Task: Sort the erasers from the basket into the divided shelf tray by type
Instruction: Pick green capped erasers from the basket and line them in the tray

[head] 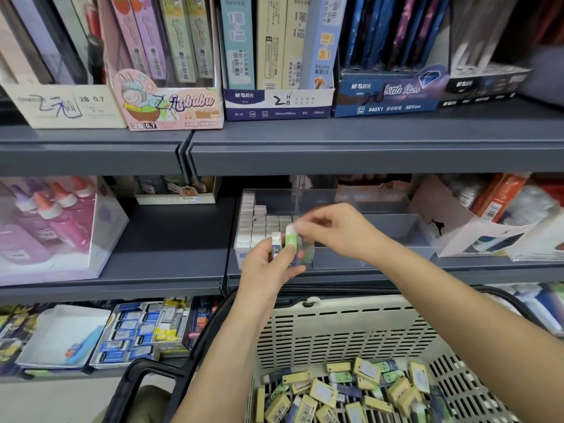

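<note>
I'm viewing from the head cam, looking down at store shelving. Both hands meet in the middle of the frame, just in front of a clear divided tray (393, 230) on the middle shelf (171, 239).

The left hand (268, 270) is curled round a blue-sleeved eraser (276, 247), held upright w/ its white end up. Touching it on the right is a green-sleeved eraser (291, 239), also upright. Its lower end sits at the left fingers. The right hand (338, 232) reaches in from the right, thumb and fingers closed in a pinch on that eraser's white top; the fingertips are motion-blurred.

The tray's left compartment holds neat rows of white erasers (259, 224), ends up. I can't make out any contents in the compartment to its right.

Near me, bottom right, is a beige slotted basket (335, 331) w/ black handles. It holds a loose pile of erasers (351, 392) in yellow, green and blue sleeves.

At far left on the middle shelf is a clear box of pink glue bottles (45, 221). The upper shelf carries boxes of pencil leads (274, 56) standing upright.
</note>
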The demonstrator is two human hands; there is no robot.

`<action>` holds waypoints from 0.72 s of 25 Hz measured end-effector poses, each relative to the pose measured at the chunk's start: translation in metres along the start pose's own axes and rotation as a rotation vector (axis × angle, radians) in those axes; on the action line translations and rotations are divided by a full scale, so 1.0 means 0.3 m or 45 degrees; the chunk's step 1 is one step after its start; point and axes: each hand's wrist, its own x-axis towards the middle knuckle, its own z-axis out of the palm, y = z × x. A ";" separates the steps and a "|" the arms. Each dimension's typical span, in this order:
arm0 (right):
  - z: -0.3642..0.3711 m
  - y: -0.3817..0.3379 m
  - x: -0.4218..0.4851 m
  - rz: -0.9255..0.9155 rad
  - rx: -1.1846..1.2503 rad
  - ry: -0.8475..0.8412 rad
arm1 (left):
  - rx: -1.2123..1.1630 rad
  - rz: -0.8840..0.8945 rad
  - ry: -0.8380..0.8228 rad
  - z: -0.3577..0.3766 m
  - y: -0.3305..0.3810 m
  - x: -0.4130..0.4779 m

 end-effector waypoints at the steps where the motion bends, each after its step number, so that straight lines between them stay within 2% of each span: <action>1: 0.002 -0.010 -0.011 -0.004 0.037 -0.034 | 0.016 0.001 -0.021 0.002 0.000 -0.001; 4: -0.040 -0.018 -0.010 0.090 0.188 -0.019 | 0.086 0.057 -0.009 0.002 -0.001 -0.006; 6: -0.088 -0.014 0.014 0.161 0.361 0.106 | 0.206 0.118 0.066 -0.009 0.000 -0.004; 8: -0.117 -0.004 0.040 0.260 0.478 0.214 | 0.171 0.116 0.078 -0.015 0.001 0.002; 10: -0.107 0.026 0.065 0.293 0.296 0.207 | 0.016 0.042 0.062 -0.011 0.009 0.007; 12: -0.077 0.054 0.080 0.281 0.022 0.116 | 0.016 0.028 0.054 -0.006 0.011 0.005; 15: -0.033 0.095 0.088 0.303 0.043 -0.018 | 0.090 0.102 0.042 -0.005 -0.001 0.002; 18: 0.003 0.130 0.101 0.272 -0.144 -0.130 | 0.151 0.140 0.045 -0.006 -0.007 0.000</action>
